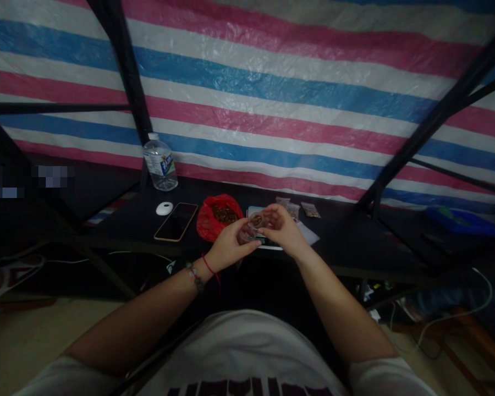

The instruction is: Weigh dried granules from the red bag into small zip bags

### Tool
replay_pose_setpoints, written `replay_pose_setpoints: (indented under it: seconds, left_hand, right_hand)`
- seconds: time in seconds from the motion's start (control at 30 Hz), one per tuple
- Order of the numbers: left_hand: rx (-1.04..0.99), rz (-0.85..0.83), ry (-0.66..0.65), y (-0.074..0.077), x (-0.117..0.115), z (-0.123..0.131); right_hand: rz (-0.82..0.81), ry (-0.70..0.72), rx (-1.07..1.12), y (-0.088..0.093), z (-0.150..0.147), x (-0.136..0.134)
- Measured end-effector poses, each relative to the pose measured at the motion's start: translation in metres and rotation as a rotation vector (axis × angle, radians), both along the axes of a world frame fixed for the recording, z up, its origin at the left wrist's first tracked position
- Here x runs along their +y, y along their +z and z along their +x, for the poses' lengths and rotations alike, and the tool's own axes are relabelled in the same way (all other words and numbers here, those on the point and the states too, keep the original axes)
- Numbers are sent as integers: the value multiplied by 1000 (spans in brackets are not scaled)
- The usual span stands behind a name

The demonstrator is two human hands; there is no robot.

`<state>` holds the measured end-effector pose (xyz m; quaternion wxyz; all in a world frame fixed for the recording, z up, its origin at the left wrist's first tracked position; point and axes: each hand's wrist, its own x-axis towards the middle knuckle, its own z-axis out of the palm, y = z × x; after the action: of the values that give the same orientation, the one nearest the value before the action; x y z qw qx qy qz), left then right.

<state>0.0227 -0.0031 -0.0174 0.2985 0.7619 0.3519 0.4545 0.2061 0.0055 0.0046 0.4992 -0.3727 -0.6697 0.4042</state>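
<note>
Over a flat pale device (272, 247), mostly covered by my hands, I hold small see-through plastic items. My left hand (231, 242) is closed around a clear plastic piece (247, 235) that looks like a small bag. The fingers of my right hand (286, 231) are bent round a small roundish clear container (256, 221) with brownish bits in it. The two items touch or overlap; their edges are too dim to separate. Just left of my hands sits an open red plastic bag (206, 220) full of small brown pieces (225, 213).
Behind my right hand lie small clear packets (311, 209) and a white sheet (309, 233). Farther left are a phone (176, 222), a white oval object (164, 208) and a clear bottle (160, 163). Dark frame bars (412, 137) and a striped sheet (272, 99) bound the black table (355, 247).
</note>
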Motion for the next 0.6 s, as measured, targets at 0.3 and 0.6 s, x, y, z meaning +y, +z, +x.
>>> replay_pose_setpoints:
  seconds: [0.3, 0.6]
  left_hand:
    - [29, 23, -39, -1, -5, 4]
    - [-25, 34, -40, -1, -6, 3]
  right_hand:
    - [220, 86, -309, 14, 8, -23]
    - [219, 60, -288, 19, 8, -28]
